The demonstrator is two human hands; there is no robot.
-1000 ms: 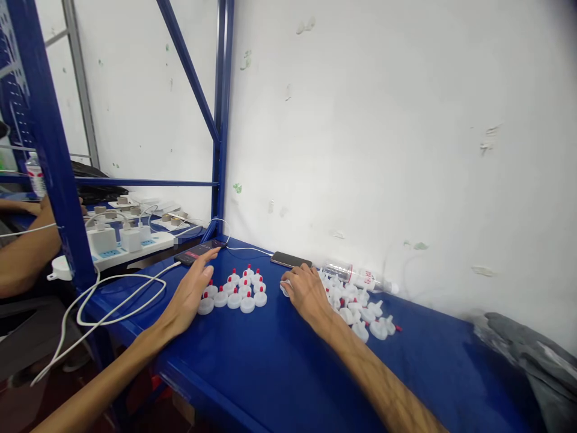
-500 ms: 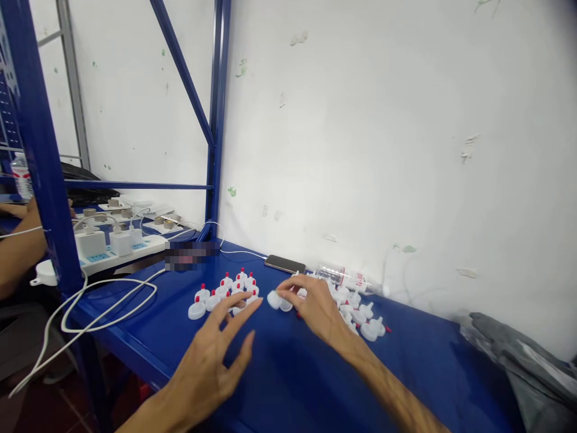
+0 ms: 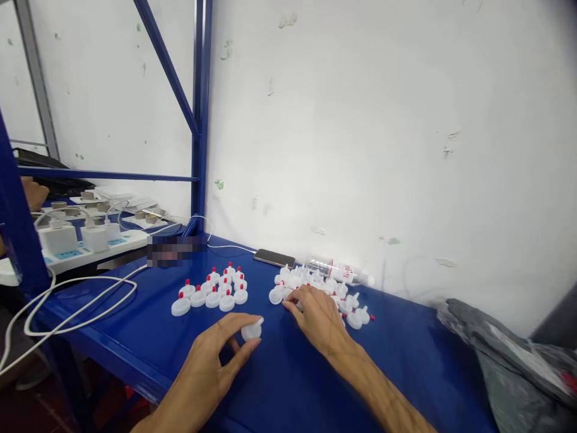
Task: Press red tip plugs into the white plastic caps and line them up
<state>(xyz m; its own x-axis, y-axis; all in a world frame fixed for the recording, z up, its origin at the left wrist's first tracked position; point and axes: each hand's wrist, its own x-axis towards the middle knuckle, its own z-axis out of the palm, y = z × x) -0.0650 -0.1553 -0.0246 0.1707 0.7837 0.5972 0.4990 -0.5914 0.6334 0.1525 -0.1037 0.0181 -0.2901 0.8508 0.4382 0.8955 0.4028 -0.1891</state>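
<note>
In the head view, the left hand (image 3: 210,367) is pinching a single white cap (image 3: 251,331) between thumb and fingertip, its narrow spout pointing up and to the right, with no red tip showing on it. The right hand (image 3: 318,319) is resting its fingertips at the near edge of a loose pile of white caps (image 3: 311,278); the fingers are hiding what lies beneath, so I cannot tell whether they are gripping a piece. To the left, red-tipped caps (image 3: 213,299) are standing upright on the blue table (image 3: 279,379).

For good handling, the left thumb and finger should be pressing lightly on the wide base, leaving the spout free and keeping clear of the standing caps, which a knock could be toppling. The right fingertips would do well to be separating one cap at the pile's edge, where fewer are overlapping.

A clear bottle (image 3: 338,270) is lying beside the wall, its label showing red lettering too small to read; the power strip (image 3: 74,255) is showing blue patches without readable words
</note>
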